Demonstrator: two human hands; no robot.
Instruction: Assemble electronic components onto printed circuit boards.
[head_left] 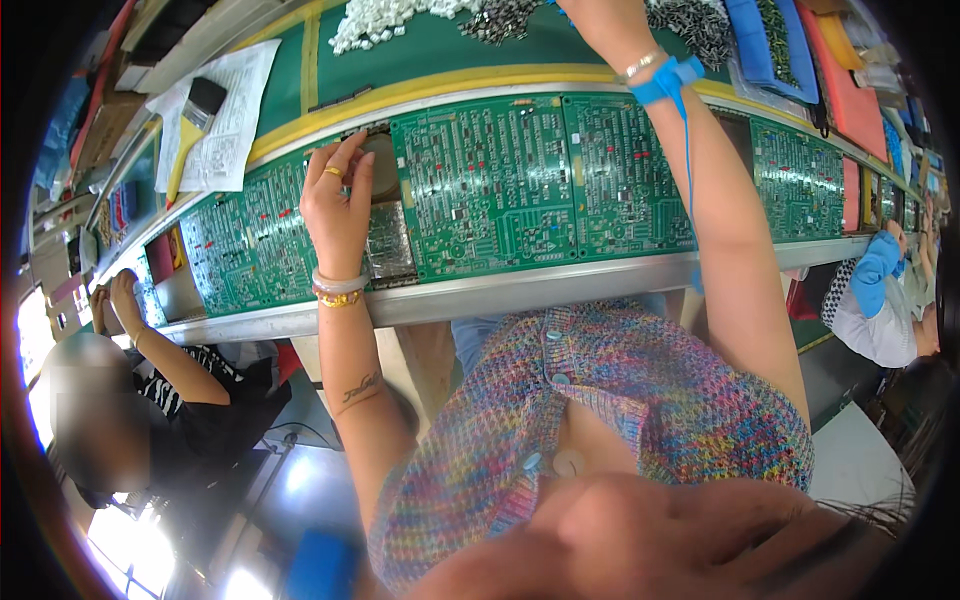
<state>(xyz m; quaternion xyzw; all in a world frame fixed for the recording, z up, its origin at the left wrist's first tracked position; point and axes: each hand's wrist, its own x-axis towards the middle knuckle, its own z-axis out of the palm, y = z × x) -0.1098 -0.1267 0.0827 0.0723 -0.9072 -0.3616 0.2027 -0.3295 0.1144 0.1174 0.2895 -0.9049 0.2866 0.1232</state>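
My left hand [335,205], with a ring and bracelets, lies on the conveyor in the gap between two green circuit boards. Its fingertips touch the left edge of the middle board [480,180], and another board [250,240] lies to its left. My right arm reaches far across the line, a blue strap [665,80] around the wrist. My right hand [595,15] is cut off by the top edge, over piles of dark small parts [500,18]. Its fingers are hidden.
More boards [800,180] continue rightward along the metal rail [520,290]. White small parts [380,22] are heaped at the back. A brush [195,120] lies on a paper sheet [235,100]. One co-worker [170,370] sits at left, another [875,275] at right.
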